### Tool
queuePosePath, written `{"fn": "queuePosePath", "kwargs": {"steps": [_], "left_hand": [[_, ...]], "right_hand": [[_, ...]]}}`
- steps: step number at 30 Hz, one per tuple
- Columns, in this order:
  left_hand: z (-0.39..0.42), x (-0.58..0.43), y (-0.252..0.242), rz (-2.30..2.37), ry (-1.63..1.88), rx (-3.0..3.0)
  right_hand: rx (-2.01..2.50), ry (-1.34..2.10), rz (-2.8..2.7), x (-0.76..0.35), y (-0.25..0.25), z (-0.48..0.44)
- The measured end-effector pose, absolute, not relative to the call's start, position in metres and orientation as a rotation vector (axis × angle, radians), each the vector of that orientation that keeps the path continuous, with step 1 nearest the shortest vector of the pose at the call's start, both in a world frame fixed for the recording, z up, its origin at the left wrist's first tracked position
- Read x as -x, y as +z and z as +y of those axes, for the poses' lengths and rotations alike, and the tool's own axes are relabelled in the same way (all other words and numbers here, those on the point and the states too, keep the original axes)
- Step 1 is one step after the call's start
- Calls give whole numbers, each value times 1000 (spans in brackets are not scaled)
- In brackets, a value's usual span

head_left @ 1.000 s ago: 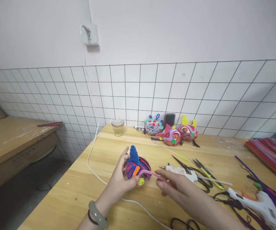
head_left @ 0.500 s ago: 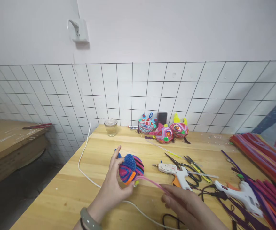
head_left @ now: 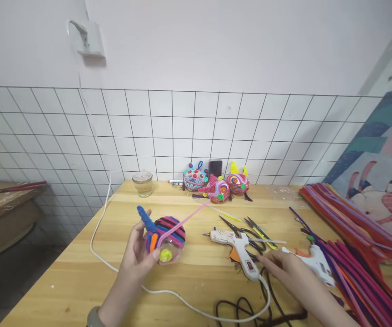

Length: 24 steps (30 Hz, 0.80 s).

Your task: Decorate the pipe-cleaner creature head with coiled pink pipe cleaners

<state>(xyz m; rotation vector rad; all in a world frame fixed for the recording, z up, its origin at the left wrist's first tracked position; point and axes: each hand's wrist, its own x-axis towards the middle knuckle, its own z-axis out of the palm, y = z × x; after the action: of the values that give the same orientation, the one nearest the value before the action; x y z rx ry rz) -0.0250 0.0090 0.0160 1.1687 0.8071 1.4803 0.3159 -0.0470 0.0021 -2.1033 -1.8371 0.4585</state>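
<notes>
- Wooden table point(head_left: 80, 272) bears everything; the ball point(head_left: 168, 229) is held just above its left-middle part, in the left hand point(head_left: 136, 256).
- Left hand is closed round the ball from the left, its thumb on the front beside a yellow spot.
- Glue gun point(head_left: 238, 245) lies flat between the hands, right of the ball and far nearer the right hand point(head_left: 286, 270).
- Its barrel runs left to right, nozzle toward the ball, handle slanting down toward the right fingertips.
- Right hand is unclenched, fingers stretched at the handle and grasping nothing; whether they touch it cannot be told.
- Ball is wound in black, pink and blue stripes with an orange patch; a blue cone juts up-left, and a pink stem point(head_left: 185, 218) sticks out up-right, its end free.
- Scissors point(head_left: 250, 229) lie just behind the glue gun; a second gun point(head_left: 313, 261) lies beside the right hand.
</notes>
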Motion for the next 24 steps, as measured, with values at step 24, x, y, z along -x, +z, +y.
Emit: {"fn": "queuePosePath", "kwargs": {"steps": [24], "left_hand": [[4,18,8,721,1276,-1459]], "right_hand": [[1086,968,-1626,-184,63,-46]]}}
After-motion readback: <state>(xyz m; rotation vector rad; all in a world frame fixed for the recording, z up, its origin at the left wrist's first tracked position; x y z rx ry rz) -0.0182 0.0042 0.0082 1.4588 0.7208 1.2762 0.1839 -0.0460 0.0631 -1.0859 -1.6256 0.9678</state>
